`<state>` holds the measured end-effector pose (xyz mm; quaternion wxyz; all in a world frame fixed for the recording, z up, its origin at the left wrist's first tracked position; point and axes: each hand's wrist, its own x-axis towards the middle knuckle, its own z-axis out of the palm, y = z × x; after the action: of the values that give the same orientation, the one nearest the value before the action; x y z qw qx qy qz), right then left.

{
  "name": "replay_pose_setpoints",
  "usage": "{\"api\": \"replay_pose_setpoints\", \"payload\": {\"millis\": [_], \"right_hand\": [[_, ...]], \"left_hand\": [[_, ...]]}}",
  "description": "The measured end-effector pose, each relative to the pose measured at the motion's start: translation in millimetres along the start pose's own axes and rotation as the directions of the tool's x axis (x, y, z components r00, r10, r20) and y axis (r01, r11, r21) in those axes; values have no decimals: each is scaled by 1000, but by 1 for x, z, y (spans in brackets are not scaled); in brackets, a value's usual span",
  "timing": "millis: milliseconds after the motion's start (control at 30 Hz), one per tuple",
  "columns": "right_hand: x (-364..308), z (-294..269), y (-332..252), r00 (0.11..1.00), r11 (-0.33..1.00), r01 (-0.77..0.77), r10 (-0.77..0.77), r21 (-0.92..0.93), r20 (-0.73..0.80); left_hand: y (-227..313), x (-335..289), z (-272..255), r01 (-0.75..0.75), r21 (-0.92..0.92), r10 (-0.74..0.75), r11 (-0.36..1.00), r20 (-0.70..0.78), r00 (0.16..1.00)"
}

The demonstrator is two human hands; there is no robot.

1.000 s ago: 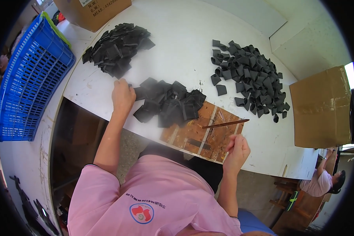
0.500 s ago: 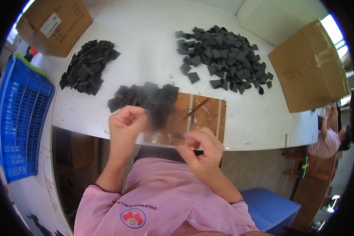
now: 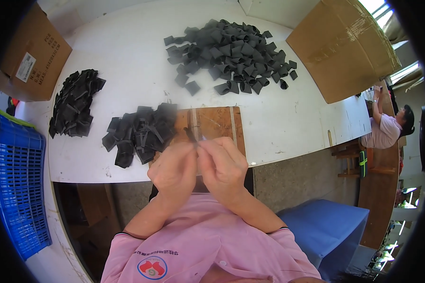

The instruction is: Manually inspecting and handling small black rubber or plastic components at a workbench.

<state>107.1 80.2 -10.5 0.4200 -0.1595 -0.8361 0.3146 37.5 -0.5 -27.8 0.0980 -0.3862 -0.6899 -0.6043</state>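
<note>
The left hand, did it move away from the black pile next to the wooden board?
Yes. The left hand has come off the middle pile of black pieces and pulled back past the table's near edge, meeting the right hand near the chest.

Bright daylight, fisheye-bent edges, dark rim.
</note>
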Motion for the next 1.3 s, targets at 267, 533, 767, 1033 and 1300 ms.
{"api": "replay_pose_setpoints", "payload": {"millis": [267, 533, 767, 1033, 1300], "right_hand": [[-3, 9, 21, 920, 833, -388, 375, 394, 114], [10, -5, 13, 642, -320, -649, 259, 691, 722], [47, -24, 4, 756, 286, -654, 284, 700, 590], [41, -10, 7, 812, 377, -583, 236, 720, 534], [74, -14, -2, 807, 404, -579, 163, 708, 567]], "left_hand": [[6, 21, -16, 744, -651, -633, 152, 514, 579], [-7, 14, -6, 446, -332, -456, 831, 51, 889], [19, 47, -23, 546, -720, -534, 428, 285, 796], [20, 44, -22, 668, -586, -556, 460, 396, 731], [10, 74, -25, 474, -438, -57, -764, 777, 627]]}}
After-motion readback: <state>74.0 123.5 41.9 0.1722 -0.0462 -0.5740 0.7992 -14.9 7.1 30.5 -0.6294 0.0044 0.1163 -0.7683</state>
